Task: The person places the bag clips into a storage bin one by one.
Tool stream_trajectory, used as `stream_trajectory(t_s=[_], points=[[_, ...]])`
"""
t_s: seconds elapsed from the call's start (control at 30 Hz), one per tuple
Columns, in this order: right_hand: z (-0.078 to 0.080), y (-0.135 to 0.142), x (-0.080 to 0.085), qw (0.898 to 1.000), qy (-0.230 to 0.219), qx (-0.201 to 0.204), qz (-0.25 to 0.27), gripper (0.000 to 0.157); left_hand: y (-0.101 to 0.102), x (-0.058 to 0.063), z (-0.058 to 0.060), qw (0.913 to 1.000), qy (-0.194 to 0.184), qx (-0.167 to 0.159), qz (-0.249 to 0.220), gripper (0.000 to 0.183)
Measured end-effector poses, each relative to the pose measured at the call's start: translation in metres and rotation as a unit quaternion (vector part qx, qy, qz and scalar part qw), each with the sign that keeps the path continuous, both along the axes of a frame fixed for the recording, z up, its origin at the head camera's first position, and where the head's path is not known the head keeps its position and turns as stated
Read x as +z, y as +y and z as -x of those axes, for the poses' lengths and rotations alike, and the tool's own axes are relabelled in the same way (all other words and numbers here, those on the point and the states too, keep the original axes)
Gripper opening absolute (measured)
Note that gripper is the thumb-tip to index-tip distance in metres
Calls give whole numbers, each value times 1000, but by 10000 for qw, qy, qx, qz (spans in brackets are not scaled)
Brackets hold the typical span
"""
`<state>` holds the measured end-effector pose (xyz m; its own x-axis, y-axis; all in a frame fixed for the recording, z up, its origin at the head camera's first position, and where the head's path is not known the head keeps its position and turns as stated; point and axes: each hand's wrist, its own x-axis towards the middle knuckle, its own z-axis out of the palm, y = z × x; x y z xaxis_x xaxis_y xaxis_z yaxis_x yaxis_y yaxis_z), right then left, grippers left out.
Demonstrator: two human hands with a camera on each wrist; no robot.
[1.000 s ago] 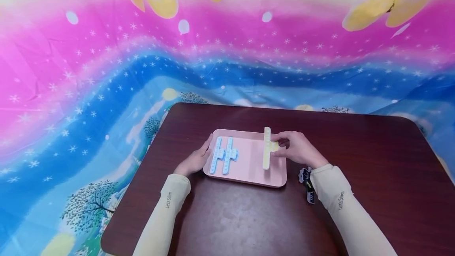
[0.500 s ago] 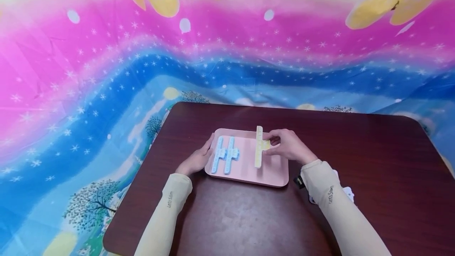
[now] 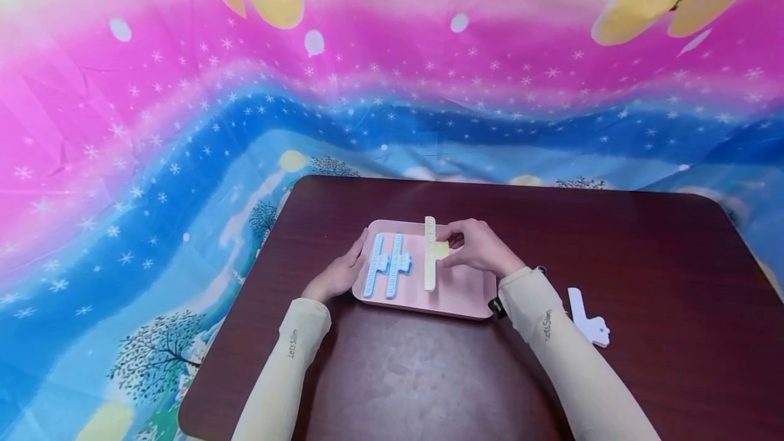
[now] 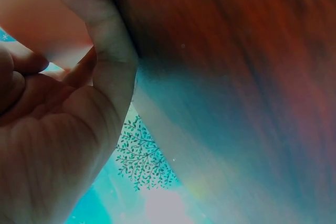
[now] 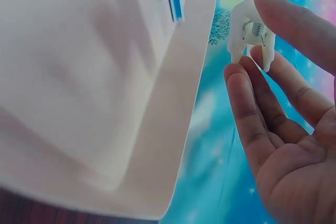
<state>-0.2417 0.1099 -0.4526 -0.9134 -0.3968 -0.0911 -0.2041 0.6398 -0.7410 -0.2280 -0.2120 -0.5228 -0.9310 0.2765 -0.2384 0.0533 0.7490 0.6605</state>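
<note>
A pink tray [image 3: 453,301] lies on the table, and two light-blue ruler clips [image 3: 373,267] rest side by side in its left part. My left hand [image 3: 335,278] holds the tray's left side; in the left wrist view its thumb [image 4: 107,35] lies along the edge. My right hand [image 3: 480,247] pinches a pale-yellow ruler clip [image 3: 430,254] by its handle, upright over the tray's middle. The right wrist view shows the clip's spring [image 5: 256,29] between thumb and fingertips.
A white clip [image 3: 588,325] lies on the dark wooden table [image 3: 643,250] to the right of my right forearm, which partly covers it. Behind the table hangs a colourful printed cloth [image 3: 392,87].
My right hand has carried the yellow clip leftward over the tray, closer to the blue clips. The white clip has come into view beside the forearm. The left hand stays put.
</note>
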Motion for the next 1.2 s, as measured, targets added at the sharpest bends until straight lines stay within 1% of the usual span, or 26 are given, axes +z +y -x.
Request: stream_trajectory(t_s=[0.23, 0.3, 0.43, 0.5, 0.77, 0.97, 1.2], points=[[3, -12, -2, 9996, 3, -88, -278, 46, 0, 0, 0, 10000, 15, -15, -37, 62], [4, -15, -3, 9998, -5, -47, -213, 46, 0, 0, 0, 10000, 20, -7, -29, 62], [5, -20, -8, 9998, -118, 93, 149, 44, 0, 0, 0, 10000, 24, -8, -27, 62], [5, -21, -10, 9996, -137, 133, 225, 44, 0, 0, 0, 10000, 12, -11, -37, 62], [7, -22, -16, 9994, -162, 124, 264, 45, 0, -1, 1, 10000, 49, -40, -72, 62], [9, -23, -21, 9993, -261, 77, 248, 46, 0, -2, 1, 10000, 46, -36, -1, 62], [11, -25, -25, 9992, -310, 38, 269, 47, 0, 0, 0, 10000, 61, -17, 13, 62]])
